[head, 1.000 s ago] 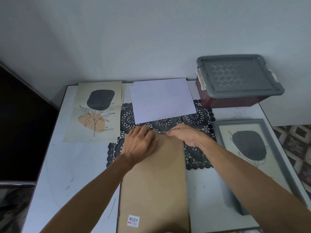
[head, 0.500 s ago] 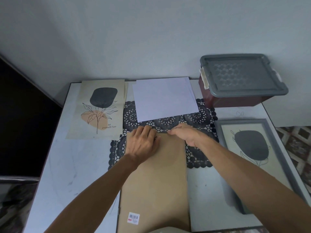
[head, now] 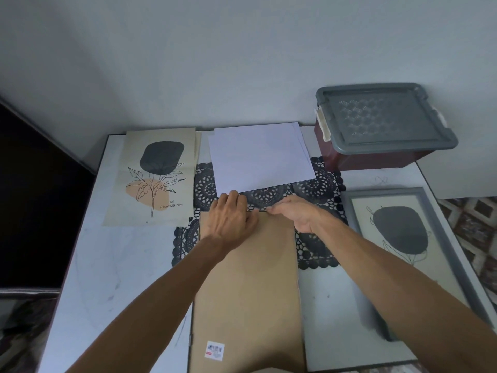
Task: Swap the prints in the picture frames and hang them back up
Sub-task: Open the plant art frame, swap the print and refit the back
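Table [head: 129,265] holds everything; nothing is hung yet. Face-down frame [head: 247,278] lies centre, brown back up, with its near end out of view and its far end on the black lace mat [head: 320,184]. Second frame [head: 443,238] is grey and face up with a print in it, close to the table's right edge. Loose leaf print [head: 156,179] is far left, white sheets [head: 258,157] at the back, lidded storage box [head: 382,119] back right.

Step, my read: working the back at its far edge. Opening or closing, can't say.

Left hand [head: 228,224] is palm down, fingers fairly straight, pressing the back. Right hand [head: 298,214] has fingertips bunched at mid far edge. Pinching a tab or just pushing, can't tell.

Next move needs fine fingertip force with the back held flat.

Room: bare table left of the frame, narrow gap on the right.
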`<action>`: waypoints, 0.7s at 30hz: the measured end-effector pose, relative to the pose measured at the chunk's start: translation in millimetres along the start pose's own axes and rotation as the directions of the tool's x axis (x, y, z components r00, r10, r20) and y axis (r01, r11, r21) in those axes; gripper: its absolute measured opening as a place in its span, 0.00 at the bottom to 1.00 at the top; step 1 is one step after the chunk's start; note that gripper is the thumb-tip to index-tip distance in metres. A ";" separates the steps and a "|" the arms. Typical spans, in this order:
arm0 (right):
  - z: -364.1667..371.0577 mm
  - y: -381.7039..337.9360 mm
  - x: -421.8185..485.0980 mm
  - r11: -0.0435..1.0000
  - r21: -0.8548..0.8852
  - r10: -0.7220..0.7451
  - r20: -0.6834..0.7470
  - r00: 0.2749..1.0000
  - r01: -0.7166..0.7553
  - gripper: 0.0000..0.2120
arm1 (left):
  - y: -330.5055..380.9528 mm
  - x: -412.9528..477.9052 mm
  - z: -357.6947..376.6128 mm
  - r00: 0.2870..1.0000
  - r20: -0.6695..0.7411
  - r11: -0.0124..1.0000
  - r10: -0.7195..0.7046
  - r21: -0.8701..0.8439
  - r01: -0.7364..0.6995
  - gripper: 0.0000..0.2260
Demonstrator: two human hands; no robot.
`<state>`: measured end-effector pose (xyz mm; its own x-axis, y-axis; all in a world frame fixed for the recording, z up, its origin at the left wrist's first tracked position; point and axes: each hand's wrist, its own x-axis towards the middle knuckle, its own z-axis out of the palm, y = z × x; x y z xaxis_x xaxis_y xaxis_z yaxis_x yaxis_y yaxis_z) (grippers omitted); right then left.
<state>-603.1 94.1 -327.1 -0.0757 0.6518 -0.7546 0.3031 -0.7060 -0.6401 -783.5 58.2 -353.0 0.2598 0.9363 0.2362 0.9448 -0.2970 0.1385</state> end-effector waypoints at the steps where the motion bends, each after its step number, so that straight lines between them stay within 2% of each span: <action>1: -0.7 0.6 0.3 1.000 -0.008 0.006 0.000 1.000 -0.006 0.03 | -0.1 0.9 2.3 1.000 0.006 0.999 -0.016 -0.041 0.016 0.16; 4: -4.5 4.1 -0.2 1.000 -0.019 -0.002 0.030 1.000 0.003 0.10 | -1.0 1.8 9.9 0.998 0.003 0.989 -0.057 -0.138 0.057 0.17; 7: -7.4 9.9 -4.3 0.999 0.012 -0.049 0.058 0.997 0.048 0.10 | -2.0 -0.9 14.6 0.997 0.005 0.979 -0.074 -0.188 0.073 0.17; 10: -4.0 16.5 -3.1 0.990 -0.034 -0.138 0.015 0.990 0.139 0.14 | -4.3 -5.2 17.0 0.998 -0.019 0.979 -0.065 -0.193 0.060 0.16; 12: -1.4 20.4 0.2 0.983 -0.039 -0.180 -0.040 0.983 0.178 0.13 | -5.7 -8.1 17.7 0.999 -0.028 0.986 -0.041 -0.163 0.036 0.15; 15: 1.4 19.9 -2.5 0.983 0.086 -0.158 -0.075 0.985 0.164 0.11 | -5.6 -12.9 15.8 0.999 -0.021 0.995 -0.025 -0.095 0.023 0.12; 18: -4.3 15.5 -10.7 0.971 0.224 -0.086 -0.013 0.996 0.086 0.12 | -8.4 -12.2 12.5 0.999 -0.018 0.998 -0.045 -0.048 0.045 0.13; 21: -15.1 10.0 -16.7 0.992 0.130 -0.013 0.127 0.992 -0.004 0.25 | -14.1 -12.9 13.3 0.999 -0.023 0.999 -0.039 -0.026 0.038 0.14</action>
<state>-584.5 80.3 -318.7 -0.1991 0.6202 -0.7587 0.1773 -0.7387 -0.6504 -797.6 52.8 -370.8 0.2186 0.9426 0.2524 0.9484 -0.2661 0.1724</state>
